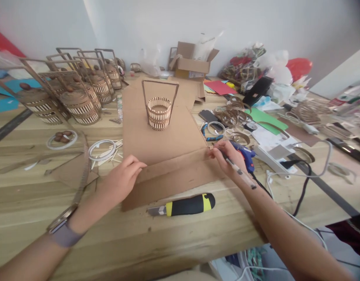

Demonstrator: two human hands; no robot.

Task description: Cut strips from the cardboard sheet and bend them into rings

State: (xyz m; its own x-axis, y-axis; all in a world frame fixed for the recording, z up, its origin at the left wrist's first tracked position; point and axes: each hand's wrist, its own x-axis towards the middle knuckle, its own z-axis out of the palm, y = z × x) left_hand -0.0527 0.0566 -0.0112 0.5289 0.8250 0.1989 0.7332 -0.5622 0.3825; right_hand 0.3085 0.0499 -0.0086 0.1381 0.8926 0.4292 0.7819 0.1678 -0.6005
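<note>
Brown cardboard lies under both sets of fingertips: a long strip [174, 167] slanting across the middle of the frame, whether loose or a fold I cannot tell. The left hand [125, 177] has its fingers drawn together at the strip's left end; whether they pinch it or only press, I cannot tell. The right hand [227, 158], at the other end, has its fingers curled closed around a pen [240, 174] that slants back over the wrist. Uneven pressure from the two hands could let the strip swing out of line, and a pen stroke would then run crooked.

Just below, at lower centre, lies a utility knife [186, 205] with its blade showing at the left; a forearm dropped carelessly could brush that edge. Beyond the strip, a small woven basket [159, 114] stands upright on the cardboard sheet [136, 136]; a tug on the sheet might topple it by its tall handle. Right of centre, a blue glue gun [248, 155] sits close behind the right hand, and, if hot, could burn a stray knuckle.
</note>
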